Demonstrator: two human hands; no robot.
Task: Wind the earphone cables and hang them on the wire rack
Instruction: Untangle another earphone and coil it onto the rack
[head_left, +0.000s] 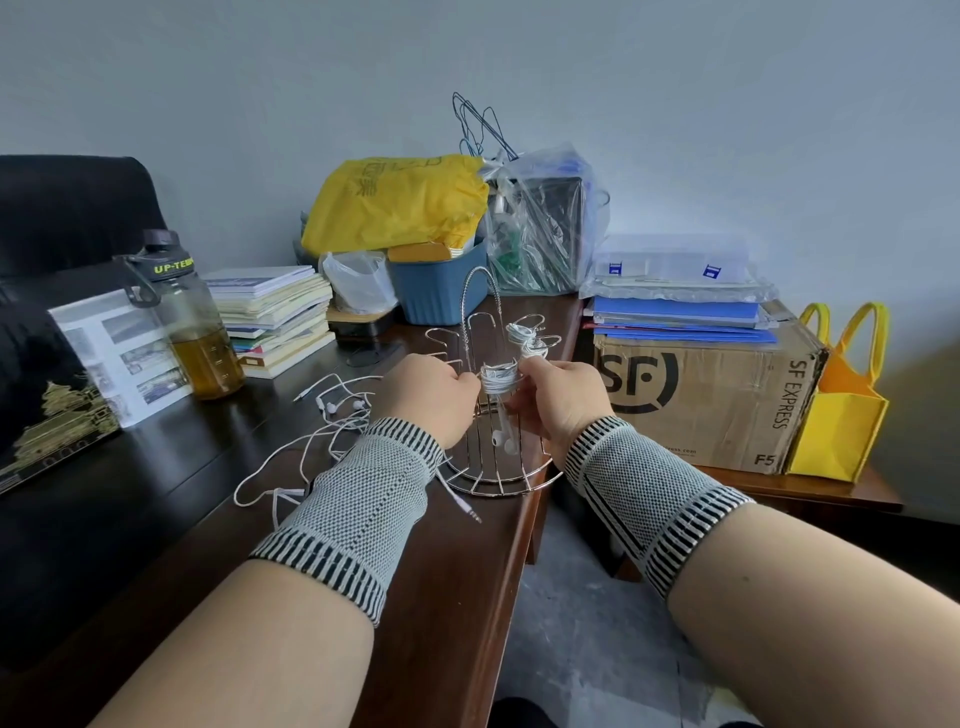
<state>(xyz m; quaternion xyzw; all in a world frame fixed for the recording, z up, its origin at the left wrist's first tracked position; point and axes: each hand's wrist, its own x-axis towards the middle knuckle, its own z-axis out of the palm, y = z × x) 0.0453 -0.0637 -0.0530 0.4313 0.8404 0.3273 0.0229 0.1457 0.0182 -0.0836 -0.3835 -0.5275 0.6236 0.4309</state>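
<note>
Fingertips of left hand (435, 396) hidden behind wound earphone bundle (497, 378), pinched between it and right hand (558, 396) before wire rack (485, 332). Loose earphones (332, 415) at 9 o'clock; blue bin (441, 291) at 12, contents unclear.

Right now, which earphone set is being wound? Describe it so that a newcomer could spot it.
Find the wire rack at the dark desk's edge. The wound bundle sits in front of it, held between both hands. Unlike the bundles already hung and the loose cables on the desk, its earbuds dangle below.
</note>
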